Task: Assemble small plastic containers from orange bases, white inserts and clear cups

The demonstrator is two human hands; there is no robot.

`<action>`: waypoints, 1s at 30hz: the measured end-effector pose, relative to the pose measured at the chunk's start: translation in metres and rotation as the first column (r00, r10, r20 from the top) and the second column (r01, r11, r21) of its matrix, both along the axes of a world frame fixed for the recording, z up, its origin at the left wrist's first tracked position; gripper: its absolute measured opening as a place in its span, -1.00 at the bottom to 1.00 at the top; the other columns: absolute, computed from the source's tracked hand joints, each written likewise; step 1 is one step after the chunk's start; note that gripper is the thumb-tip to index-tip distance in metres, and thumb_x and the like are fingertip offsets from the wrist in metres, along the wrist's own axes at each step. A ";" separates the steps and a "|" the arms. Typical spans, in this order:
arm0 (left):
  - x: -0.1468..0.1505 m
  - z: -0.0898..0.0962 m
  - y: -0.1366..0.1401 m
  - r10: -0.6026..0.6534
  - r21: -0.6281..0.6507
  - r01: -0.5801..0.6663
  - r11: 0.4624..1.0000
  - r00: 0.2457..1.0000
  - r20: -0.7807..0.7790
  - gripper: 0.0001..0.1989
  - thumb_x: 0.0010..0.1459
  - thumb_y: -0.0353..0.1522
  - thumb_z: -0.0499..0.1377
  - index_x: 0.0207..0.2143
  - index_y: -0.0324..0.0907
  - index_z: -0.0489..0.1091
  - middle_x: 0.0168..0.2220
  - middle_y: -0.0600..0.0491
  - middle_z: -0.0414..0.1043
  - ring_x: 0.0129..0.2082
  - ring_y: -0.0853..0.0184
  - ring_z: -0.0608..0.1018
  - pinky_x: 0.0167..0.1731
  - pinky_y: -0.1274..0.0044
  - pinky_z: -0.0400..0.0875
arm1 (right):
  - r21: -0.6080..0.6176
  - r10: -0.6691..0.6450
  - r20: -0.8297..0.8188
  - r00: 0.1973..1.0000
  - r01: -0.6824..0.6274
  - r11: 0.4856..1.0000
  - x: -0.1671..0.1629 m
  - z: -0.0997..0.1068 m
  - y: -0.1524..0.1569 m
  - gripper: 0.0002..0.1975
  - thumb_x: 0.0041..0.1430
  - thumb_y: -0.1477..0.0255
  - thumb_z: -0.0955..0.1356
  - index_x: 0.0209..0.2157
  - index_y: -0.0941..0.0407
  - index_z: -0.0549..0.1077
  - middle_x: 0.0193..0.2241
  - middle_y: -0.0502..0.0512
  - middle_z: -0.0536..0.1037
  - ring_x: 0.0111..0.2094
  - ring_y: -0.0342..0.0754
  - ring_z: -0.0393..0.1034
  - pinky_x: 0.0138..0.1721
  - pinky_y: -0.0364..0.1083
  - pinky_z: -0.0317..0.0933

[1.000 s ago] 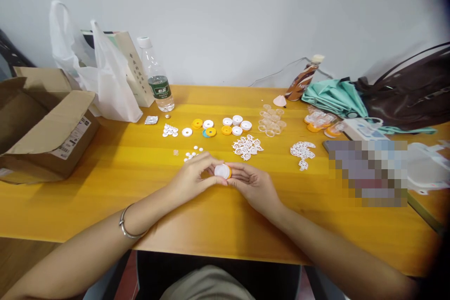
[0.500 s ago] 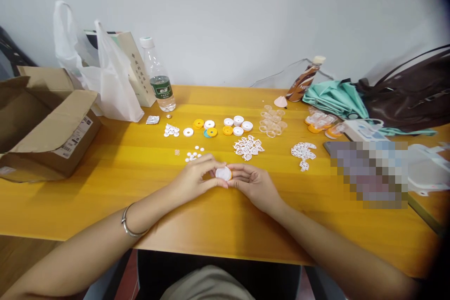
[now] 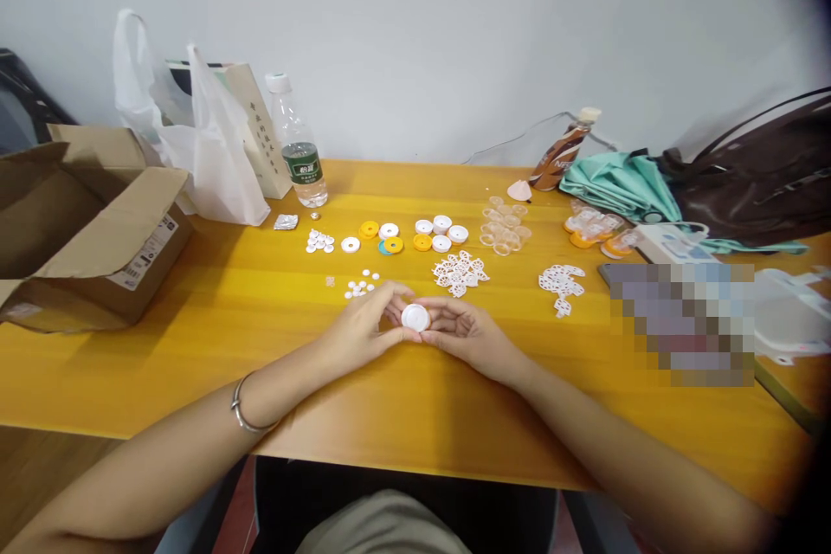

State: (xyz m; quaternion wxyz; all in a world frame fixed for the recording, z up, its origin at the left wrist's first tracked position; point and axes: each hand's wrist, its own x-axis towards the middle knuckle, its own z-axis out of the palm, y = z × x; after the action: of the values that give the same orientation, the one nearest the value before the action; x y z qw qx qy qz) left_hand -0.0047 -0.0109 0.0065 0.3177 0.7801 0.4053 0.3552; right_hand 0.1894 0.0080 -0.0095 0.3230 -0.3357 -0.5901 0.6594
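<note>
Between my two hands is a small round white plastic piece, its flat face tilted up toward me. My left hand pinches its left side with thumb and fingers. From the right, my right hand grips the opposite edge, its fingertips nearly meeting the left ones. Just beyond the hands lie white lattice-like pieces and small white discs. Farther back are white and orange round pieces, more round discs and clear rings.
An open cardboard box, a white plastic bag and a water bottle stand at left. More lattice pieces, a brown bottle, a folded green umbrella and a dark bag are at right.
The piece in my hands has turned: its orange edge showed on the right before, and now a white rimmed face shows. The view has shifted slightly.
</note>
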 end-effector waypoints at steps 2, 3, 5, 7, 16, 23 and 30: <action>0.001 0.000 0.000 -0.010 0.025 0.010 1.000 1.000 -0.027 -0.69 0.06 -0.26 0.20 -0.17 -0.19 0.25 -0.30 0.04 0.41 -0.33 0.39 0.47 -0.29 0.52 0.39 | -0.024 0.022 -0.007 1.000 -0.022 0.999 0.001 0.000 0.001 -0.64 -0.07 0.38 0.43 -0.17 0.09 0.40 -0.32 0.00 0.51 -0.33 -0.18 0.43 -0.16 -0.11 0.28; 0.002 0.001 -0.001 -0.006 0.047 0.008 0.999 0.999 -0.047 -0.70 0.07 -0.24 0.19 -0.19 -0.19 0.26 -0.29 0.03 0.41 -0.33 0.38 0.46 -0.30 0.52 0.38 | -0.039 0.024 -0.018 1.000 -0.024 0.999 0.002 0.000 0.002 -0.65 -0.06 0.37 0.43 -0.18 0.10 0.40 -0.33 0.00 0.51 -0.32 -0.17 0.43 -0.16 -0.10 0.28; 0.004 0.001 -0.002 0.016 0.095 -0.006 0.995 0.995 -0.103 -0.73 0.08 -0.23 0.17 -0.22 -0.19 0.30 -0.30 0.03 0.40 -0.33 0.37 0.44 -0.31 0.52 0.36 | -0.071 0.021 -0.037 0.999 -0.023 0.997 0.003 0.002 0.002 -0.66 -0.06 0.35 0.43 -0.20 0.10 0.38 -0.34 0.01 0.53 -0.31 -0.16 0.44 -0.16 -0.09 0.27; 0.005 0.002 -0.003 0.041 0.134 -0.019 0.991 0.987 -0.158 -0.75 0.10 -0.22 0.15 -0.25 -0.20 0.32 -0.34 0.03 0.39 -0.36 0.37 0.43 -0.34 0.53 0.33 | -0.099 0.023 -0.052 0.998 -0.028 0.995 0.003 0.004 0.001 -0.63 -0.06 0.35 0.43 -0.18 0.09 0.33 -0.34 0.01 0.54 -0.32 -0.15 0.44 -0.18 -0.10 0.27; 0.007 -0.003 -0.007 0.084 0.302 0.028 0.953 0.933 -0.350 -0.79 0.13 -0.28 0.11 -0.24 -0.24 0.34 -0.40 -0.01 0.44 -0.44 0.35 0.46 -0.43 0.55 0.33 | -0.053 0.084 -0.046 0.995 -0.086 0.995 0.001 0.005 -0.005 -0.65 0.00 0.31 0.39 -0.22 0.02 0.18 -0.41 -0.04 0.53 -0.37 -0.15 0.44 -0.27 -0.11 0.29; 0.003 -0.003 -0.002 0.058 0.249 0.047 0.967 0.916 -0.397 -0.83 0.02 -0.38 0.15 -0.28 -0.20 0.39 -0.40 0.02 0.43 -0.39 0.32 0.46 -0.36 0.52 0.34 | 0.408 -0.289 0.499 0.817 0.072 0.910 0.054 0.041 0.024 -0.79 0.01 0.23 0.35 -0.37 0.06 0.35 -0.43 0.08 0.50 -0.39 -0.07 0.38 -0.31 -0.10 0.23; 0.003 -0.002 0.001 0.041 0.209 0.052 0.976 0.908 -0.417 -0.83 -0.01 -0.40 0.14 -0.29 -0.21 0.36 -0.36 0.00 0.36 -0.33 0.30 0.40 -0.30 0.48 0.32 | 0.364 -0.398 0.900 0.174 0.198 0.910 0.156 0.045 0.048 -0.57 -0.05 -0.01 0.29 -0.47 0.10 0.24 -0.53 0.15 0.47 -0.54 -0.07 0.29 -0.50 -0.08 0.06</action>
State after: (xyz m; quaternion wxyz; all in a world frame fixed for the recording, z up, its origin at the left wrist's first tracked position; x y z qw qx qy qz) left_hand -0.0020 -0.0095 0.0048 0.1378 0.8692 0.4207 0.2203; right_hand 0.3457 0.0564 0.0353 0.0416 -0.7484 -0.6355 0.1854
